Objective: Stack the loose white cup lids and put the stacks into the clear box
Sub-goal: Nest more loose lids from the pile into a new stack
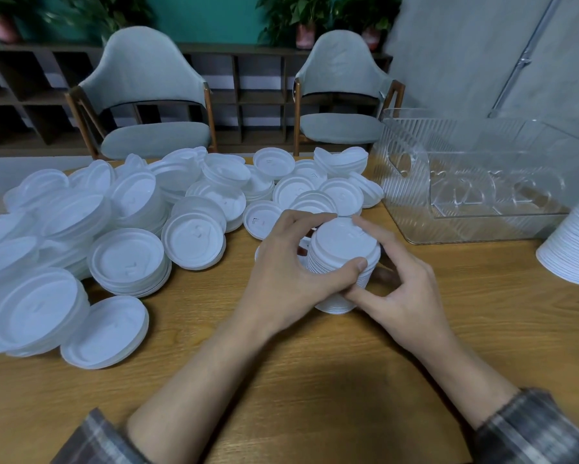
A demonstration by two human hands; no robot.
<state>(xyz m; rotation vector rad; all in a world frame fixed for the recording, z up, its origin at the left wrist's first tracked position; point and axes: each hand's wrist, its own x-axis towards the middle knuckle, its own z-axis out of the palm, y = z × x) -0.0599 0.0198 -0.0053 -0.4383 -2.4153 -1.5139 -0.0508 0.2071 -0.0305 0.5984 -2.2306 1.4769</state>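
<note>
Stack of lids stands near the middle of the table, the left hand curled round its left side and the right hand pinching it between forefinger at the top rim and thumb low down. Squaring the rims with even pressure before lifting should keep it from leaning. Bare table leads right to the clear box, while loose lids crowd the left side.

I see a wooden counter carrying a wide heap of loose white lids across its left and far side, one upright lid stack near the middle, a clear box at far right, and a tilted stack at the right edge.
</note>
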